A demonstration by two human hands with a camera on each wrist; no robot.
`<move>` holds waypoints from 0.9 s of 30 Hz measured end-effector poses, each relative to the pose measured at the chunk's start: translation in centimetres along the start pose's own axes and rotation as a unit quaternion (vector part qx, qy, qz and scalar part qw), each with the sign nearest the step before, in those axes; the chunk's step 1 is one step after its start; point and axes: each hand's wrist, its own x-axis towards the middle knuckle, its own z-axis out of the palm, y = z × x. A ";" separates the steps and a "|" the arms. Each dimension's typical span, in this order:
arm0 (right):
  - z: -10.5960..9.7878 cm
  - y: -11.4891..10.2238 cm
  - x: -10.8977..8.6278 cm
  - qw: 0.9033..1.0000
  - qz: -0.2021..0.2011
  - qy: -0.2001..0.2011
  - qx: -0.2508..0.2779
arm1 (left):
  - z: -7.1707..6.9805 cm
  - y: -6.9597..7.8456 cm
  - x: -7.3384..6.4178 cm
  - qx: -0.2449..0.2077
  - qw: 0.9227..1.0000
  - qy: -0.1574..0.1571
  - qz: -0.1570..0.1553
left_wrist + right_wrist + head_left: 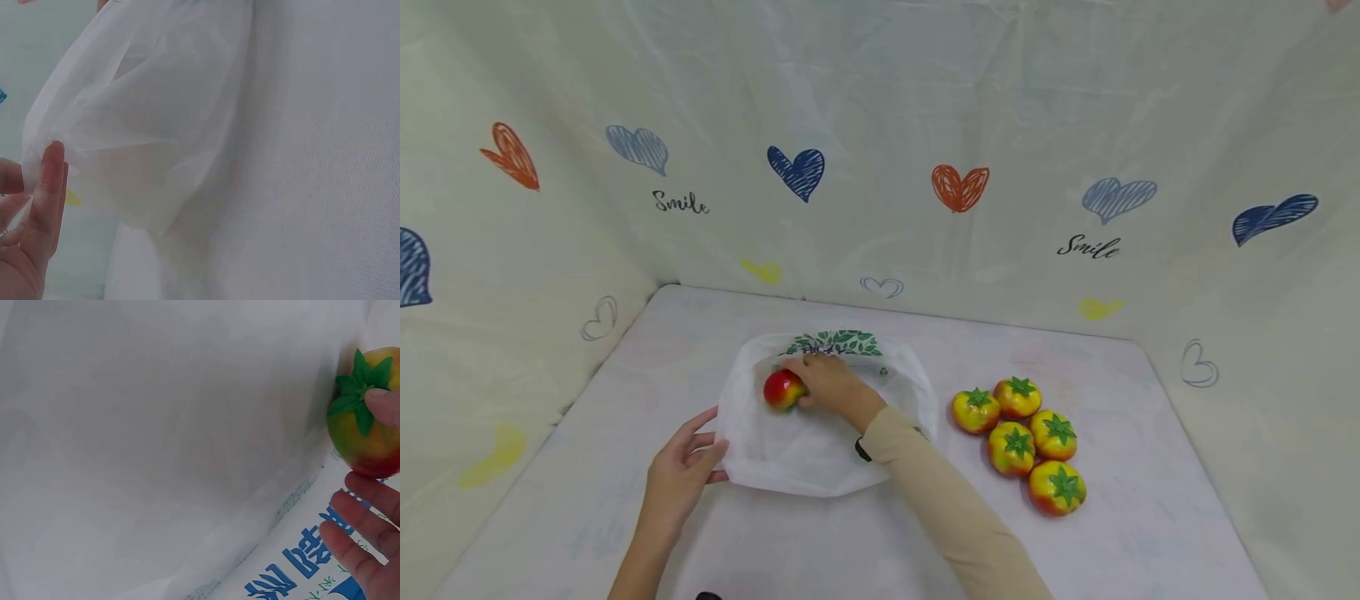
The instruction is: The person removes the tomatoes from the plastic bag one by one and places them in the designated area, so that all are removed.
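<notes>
A white plastic bag with green leaf print lies open-mouthed on the table. At its left rim, my left hand pinches the film between thumb and fingers; the left wrist view also shows this hand at the bag's edge. Inside the bag's mouth, my right hand holds a red-and-yellow tomato. The right wrist view shows that tomato's green star-shaped top under the thumb, with the fingers spread below. Several similar tomatoes sit together right of the bag.
The white table meets a pale curtain printed with hearts at the back and sides. A small dark object shows at the bottom edge. My right forearm crosses the bag's right rim.
</notes>
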 end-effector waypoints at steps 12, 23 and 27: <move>-0.8 0.4 -1.7 0.997 0.029 -0.031 0.058 | 0.5 -2.0 1.0 0.022 1.000 0.010 0.003; -2.5 0.4 -3.9 0.971 0.073 -0.002 0.227 | 0.7 -2.1 1.1 0.024 1.000 0.012 0.003; -3.6 0.6 -5.2 0.950 0.079 0.018 0.303 | 0.7 -2.1 0.9 0.017 1.000 0.013 0.012</move>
